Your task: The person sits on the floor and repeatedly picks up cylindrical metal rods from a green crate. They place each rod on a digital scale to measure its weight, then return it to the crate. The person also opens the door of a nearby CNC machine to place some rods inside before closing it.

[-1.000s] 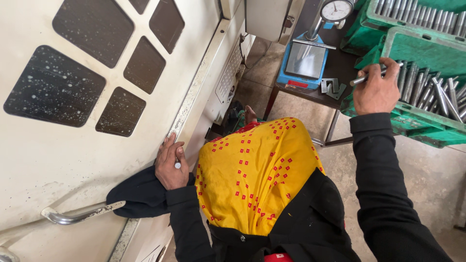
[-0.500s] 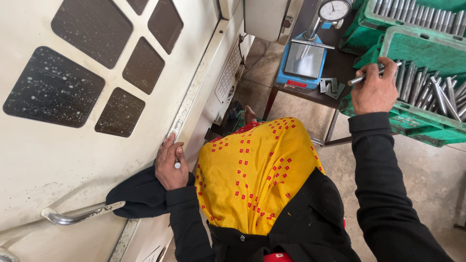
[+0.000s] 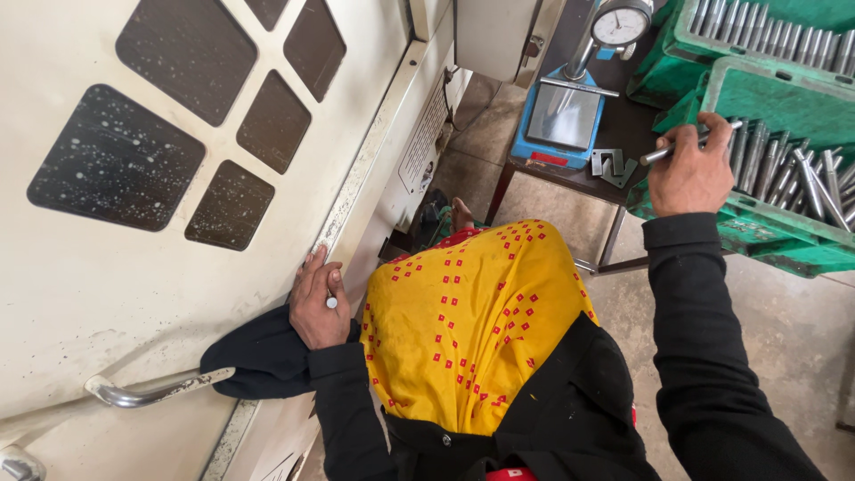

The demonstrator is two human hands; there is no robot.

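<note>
While our right hand [image 3: 690, 174] reaches out with the arm nearly straight, its fingers close around a steel pin [image 3: 688, 146], held level just over the near rim of the green crate [image 3: 761, 233]. That crate is packed with more pins [image 3: 806, 169] lying side by side, and a second crate [image 3: 766, 36] of them sits behind it. Our left hand [image 3: 319, 303] rests against the lower edge of the cream machine door [image 3: 178, 267], elbow bent close to the body; its fingers curl around a small pin [image 3: 331, 302] whose round end shows between them. A dark cloth [image 3: 254, 356] hangs under that wrist, just above the door's metal handle [image 3: 142, 392].

Between the machine and the crates stands a dark worktop [image 3: 637, 134] carrying a blue dial gauge stand [image 3: 570, 116] and a small metal block [image 3: 613, 165]. Our right hand is just beside the worktop's edge, well apart from the gauge. Bare concrete floor [image 3: 793, 330] lies open below the crates, while our yellow apron [image 3: 481, 321] fills the gap to the machine.
</note>
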